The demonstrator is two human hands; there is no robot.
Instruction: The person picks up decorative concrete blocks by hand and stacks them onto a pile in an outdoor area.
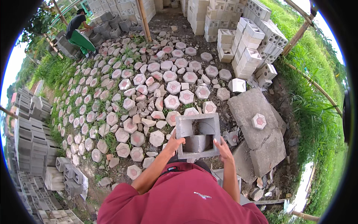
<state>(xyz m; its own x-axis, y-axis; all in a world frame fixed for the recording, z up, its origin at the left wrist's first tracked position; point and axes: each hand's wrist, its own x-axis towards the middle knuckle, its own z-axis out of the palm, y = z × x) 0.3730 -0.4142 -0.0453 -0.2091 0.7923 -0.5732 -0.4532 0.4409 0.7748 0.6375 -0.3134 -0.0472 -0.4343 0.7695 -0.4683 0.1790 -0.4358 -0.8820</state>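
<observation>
A grey hollow concrete block (179, 130) is held out in front of my body, its openings turned up toward me. My left hand (174, 143) grips its left wall, thumb lying over the near left edge. On the opposite wall my right hand (223, 150) is closed, thumb along the outer edge. Curved inner walls of the block show through its openings. The fingers under and behind the block are hidden. Below it the ground is laid with hexagonal pavers (172, 102) with reddish centres.
Cracked concrete slabs (244, 108) lie at right, one bearing a hexagonal paver (258, 121). Stacks of hollow blocks (248, 56) stand at far right, and grey stacks (31, 142) at left. A wooden post (143, 20) rises ahead. At far left, a person (79, 33) bends over blocks.
</observation>
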